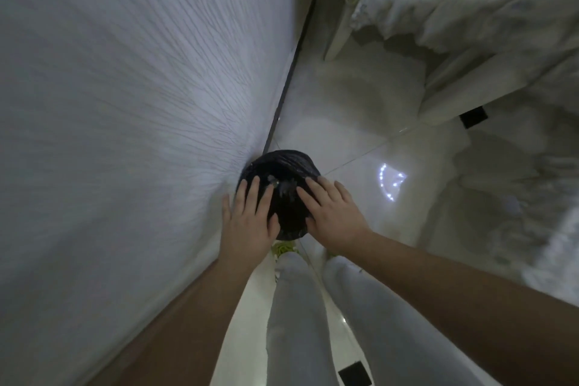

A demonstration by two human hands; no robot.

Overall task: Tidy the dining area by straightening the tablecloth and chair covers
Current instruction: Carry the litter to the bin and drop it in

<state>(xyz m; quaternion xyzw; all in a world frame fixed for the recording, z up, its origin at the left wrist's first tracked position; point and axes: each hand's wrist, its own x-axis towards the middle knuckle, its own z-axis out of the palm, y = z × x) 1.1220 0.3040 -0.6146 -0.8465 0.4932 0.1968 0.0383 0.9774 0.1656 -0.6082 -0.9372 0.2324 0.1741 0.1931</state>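
I see my left hand (249, 221) and right hand (332, 213) both flat, fingers straight, resting on a black bag (282, 175) beside the white wall (125, 103)

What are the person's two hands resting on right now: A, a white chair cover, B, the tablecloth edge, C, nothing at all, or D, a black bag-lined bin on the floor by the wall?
D: the left hand and the right hand both lie with straight fingers on the black bag-lined bin, which stands on the tiled floor against the white wall.
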